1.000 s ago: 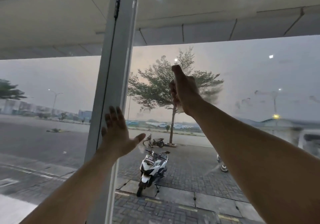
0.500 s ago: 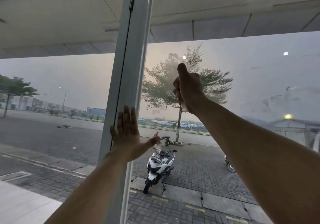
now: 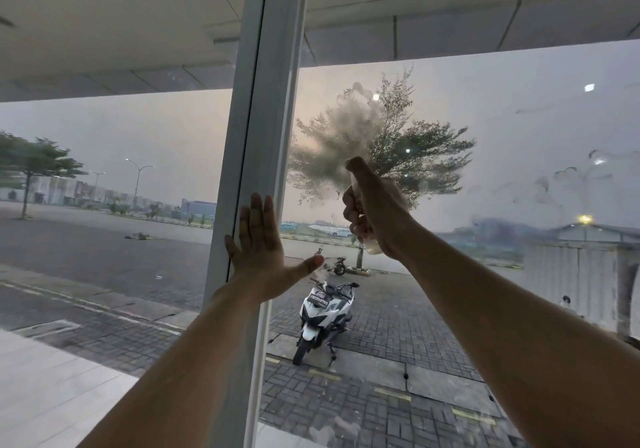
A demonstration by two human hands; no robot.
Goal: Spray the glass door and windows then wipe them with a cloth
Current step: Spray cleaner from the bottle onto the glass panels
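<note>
A tall white door frame point(image 3: 266, 108) splits the glass into a left pane point(image 3: 114, 170) and a right pane point(image 3: 502, 128). My left hand point(image 3: 261, 250) lies flat against the frame, fingers straight, thumb spread to the right. My right hand point(image 3: 372, 210) is raised before the right pane and grips a small clear spray bottle point(image 3: 369, 245), mostly hidden by the fingers. A misty patch of fresh spray point(image 3: 343, 135) clings to the glass just above and left of that hand. No cloth is in view.
Smears and drip marks point(image 3: 568, 184) streak the right pane further right. Outside stand a white scooter point(image 3: 323, 312), a tree point(image 3: 415, 156), a paved lot and a white canopy overhead.
A misty spray patch has spread on the glass above my right hand. The view has shifted left and slightly down; both hands hold nearly the same places on the frame and before the pane.
</note>
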